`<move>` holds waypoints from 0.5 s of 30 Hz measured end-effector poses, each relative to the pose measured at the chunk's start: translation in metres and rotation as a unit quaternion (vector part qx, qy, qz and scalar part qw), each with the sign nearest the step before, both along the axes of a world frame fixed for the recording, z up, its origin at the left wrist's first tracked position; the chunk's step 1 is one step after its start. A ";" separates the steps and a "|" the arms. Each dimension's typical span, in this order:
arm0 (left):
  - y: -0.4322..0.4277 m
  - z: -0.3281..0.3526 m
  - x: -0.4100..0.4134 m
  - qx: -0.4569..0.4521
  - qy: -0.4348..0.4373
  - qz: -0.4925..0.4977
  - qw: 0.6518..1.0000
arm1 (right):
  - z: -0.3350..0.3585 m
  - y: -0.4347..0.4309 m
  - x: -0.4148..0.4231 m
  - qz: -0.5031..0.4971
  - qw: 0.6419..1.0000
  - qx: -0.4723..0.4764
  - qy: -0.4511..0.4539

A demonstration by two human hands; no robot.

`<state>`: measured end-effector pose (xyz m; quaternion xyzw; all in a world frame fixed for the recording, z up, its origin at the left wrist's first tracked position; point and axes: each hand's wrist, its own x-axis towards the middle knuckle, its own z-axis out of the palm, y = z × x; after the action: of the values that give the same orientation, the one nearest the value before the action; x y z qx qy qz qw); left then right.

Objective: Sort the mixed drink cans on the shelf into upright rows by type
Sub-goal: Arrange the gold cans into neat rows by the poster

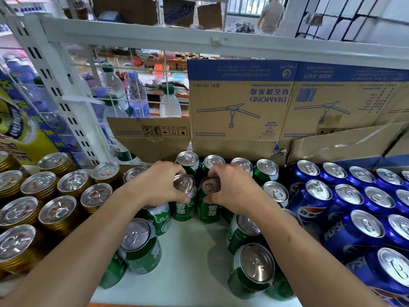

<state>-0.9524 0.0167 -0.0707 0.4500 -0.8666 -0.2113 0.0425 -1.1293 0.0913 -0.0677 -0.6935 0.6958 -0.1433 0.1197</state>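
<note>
Nearest: front green can, at the shelf edge, well in front of the DIAMOND fan carton. Left hand gripped the top rim of the left green can, fingers curled round it. Right hand gripped the right green can the same way. Both cans were upright, just beside each other, a little in front of the carton. A back row of green cans stood at the carton's foot. Gold cans stood left of the carton, blue Pepsi cans in rows under its right half. Water bottles stood behind wire mesh, left of the carton.
</note>
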 end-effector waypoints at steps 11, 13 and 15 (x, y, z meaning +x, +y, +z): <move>-0.002 -0.007 0.004 0.003 0.007 -0.007 1.000 | 0.001 -0.005 -0.004 0.016 1.000 0.023 -0.001; -0.002 -0.005 0.004 0.002 0.017 0.002 1.000 | 0.004 -0.005 -0.005 0.017 1.000 0.016 -0.008; -0.003 -0.001 0.000 -0.027 0.034 0.009 0.999 | 0.005 -0.006 -0.007 0.011 1.000 -0.003 -0.015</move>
<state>-0.9521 0.0139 -0.0715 0.4494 -0.8659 -0.2022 0.0858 -1.1361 0.0851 -0.0623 -0.6992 0.6859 -0.1541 0.1300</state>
